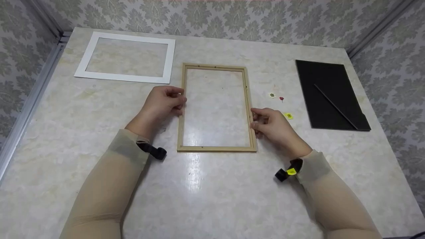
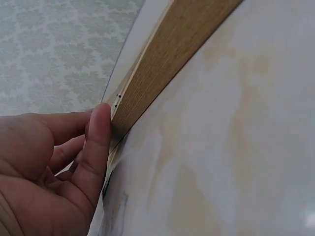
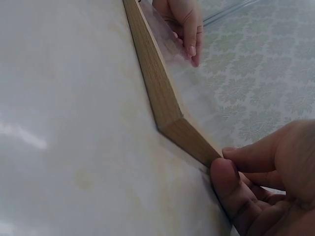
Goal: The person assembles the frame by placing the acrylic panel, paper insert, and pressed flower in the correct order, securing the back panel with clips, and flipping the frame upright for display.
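The bare left hand [image 1: 164,101] and bare right hand [image 1: 269,124] emerge from long beige fabric sleeves [image 1: 98,186], creased near the elbows and ending in grey-green cuffs [image 1: 127,146]. Each wrist wears a small black rounded camera [image 1: 159,153] on a black band; the right camera bears a bright yellow label [image 1: 291,171].

Marbled tbl [image 1: 225,196] w/ glare [image 1: 195,174]; patt. wallpaper [image 1: 215,20] behind & both sides.

One wooden frame [image 1: 217,149], one white mat [image 1: 123,76], one black board [image 1: 322,111], perhaps four flower-like pieces [image 1: 281,99]
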